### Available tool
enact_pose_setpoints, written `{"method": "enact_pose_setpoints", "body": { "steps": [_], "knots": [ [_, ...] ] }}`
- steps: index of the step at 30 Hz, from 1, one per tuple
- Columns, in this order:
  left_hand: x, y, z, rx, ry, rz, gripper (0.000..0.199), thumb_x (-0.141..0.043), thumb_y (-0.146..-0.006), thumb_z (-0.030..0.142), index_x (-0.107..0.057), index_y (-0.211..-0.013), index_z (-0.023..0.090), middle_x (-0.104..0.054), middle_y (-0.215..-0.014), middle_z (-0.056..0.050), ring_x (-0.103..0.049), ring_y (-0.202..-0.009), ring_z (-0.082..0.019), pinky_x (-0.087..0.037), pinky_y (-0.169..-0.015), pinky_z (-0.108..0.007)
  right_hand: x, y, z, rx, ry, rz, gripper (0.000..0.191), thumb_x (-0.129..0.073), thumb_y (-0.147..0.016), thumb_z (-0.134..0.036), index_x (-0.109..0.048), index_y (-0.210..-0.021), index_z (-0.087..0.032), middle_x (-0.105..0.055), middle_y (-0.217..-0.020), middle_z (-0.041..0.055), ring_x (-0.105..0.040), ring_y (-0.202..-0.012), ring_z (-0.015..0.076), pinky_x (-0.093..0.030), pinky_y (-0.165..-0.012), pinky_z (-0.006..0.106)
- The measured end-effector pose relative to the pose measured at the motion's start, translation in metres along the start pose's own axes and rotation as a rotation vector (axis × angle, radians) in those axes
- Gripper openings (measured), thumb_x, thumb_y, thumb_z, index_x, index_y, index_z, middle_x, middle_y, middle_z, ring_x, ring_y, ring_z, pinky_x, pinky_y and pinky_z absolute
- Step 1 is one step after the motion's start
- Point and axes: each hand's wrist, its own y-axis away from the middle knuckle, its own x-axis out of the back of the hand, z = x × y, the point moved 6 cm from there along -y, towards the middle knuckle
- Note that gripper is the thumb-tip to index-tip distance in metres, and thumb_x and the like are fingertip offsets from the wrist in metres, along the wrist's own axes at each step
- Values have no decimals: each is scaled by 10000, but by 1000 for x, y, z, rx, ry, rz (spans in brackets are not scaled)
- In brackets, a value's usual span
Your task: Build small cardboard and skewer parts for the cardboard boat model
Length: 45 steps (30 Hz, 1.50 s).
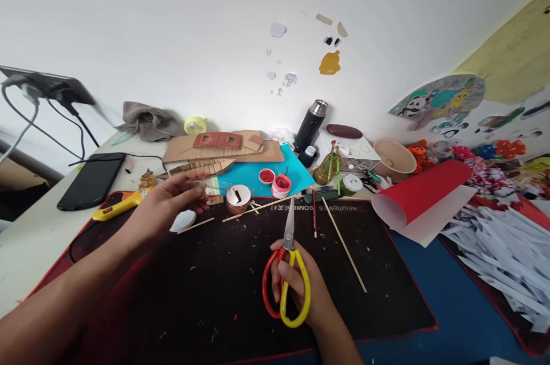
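My right hand (pixel 303 282) is wrapped round the handles of a pair of scissors (pixel 289 233), one loop red and the other yellow. The scissors' blades are together and point away from me, above the black desk mat (pixel 206 290). My left hand (pixel 178 196) reaches over the mat's far left part, fingers stretched forward and nothing visibly held. Just right of its fingertips stands a small round jar (pixel 239 199) with a white top and a dark mark. Thin wooden sticks (pixel 258 208) lie by the jar, and a longer stick (pixel 344 243) rests further right, beside a red pencil (pixel 315 213).
A yellow glue gun (pixel 124 203) and a black phone (pixel 91 181) lie at left. Behind are cardboard pieces (pixel 180 150), blue paper (pixel 296 164), open red paint pots (pixel 281 185) and a black flask (pixel 310 124). Rolled red paper (pixel 423 190) and white paper strips (pixel 502 256) occupy the right.
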Motion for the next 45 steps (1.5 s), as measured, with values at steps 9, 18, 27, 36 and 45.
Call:
{"method": "enact_pose_setpoints", "body": {
  "steps": [9, 18, 27, 36, 45],
  "knots": [
    [-3, -11, -6, 18, -77, 61, 525, -884, -728, 538, -794, -1115, 194, -790, -1113, -103, -748, -1004, -283, -633, -848, -357, 0, 4, 0, -17, 13, 10, 470, -850, -908, -532, -668, -1184, -199, -651, -688, -41, -609, -493, 108, -453, -482, 208],
    [-29, -18, -16, -378, -909, -123, 1020, -811, -687, 819, -601, -1497, 236, -577, -1279, -118, -619, -1232, -384, -532, -1114, -565, -1, 5, -2, -58, 45, -4, 511, -841, -908, -570, -647, -1194, -193, -647, -693, -42, -613, -518, 108, -465, -502, 207],
    [-40, -35, -27, -393, -955, -191, 820, -803, -732, 767, -653, -1325, 220, -581, -1261, -115, -625, -1215, -360, -549, -1082, -511, -2, 6, 0, -99, 47, -2, 565, -846, -886, -614, -627, -1198, -197, -645, -699, -45, -598, -513, 99, -452, -498, 200],
    [-49, -38, -23, -418, -1016, -210, 664, -791, -791, 641, -666, -1277, 206, -593, -1239, -111, -606, -1197, -340, -532, -1047, -473, -3, 8, 3, -145, 59, -23, 599, -849, -879, -629, -610, -1222, -199, -646, -725, -41, -617, -542, 101, -481, -535, 209],
    [-47, -58, 2, -484, -1017, -91, 685, -761, -791, 720, -668, -1246, 216, -601, -1241, -106, -627, -1163, -335, -527, -1039, -477, -4, 9, 2, -173, 75, -14, 617, -857, -858, -652, -617, -1212, -207, -617, -743, -42, -593, -581, 105, -497, -556, 223]
  ]
}}
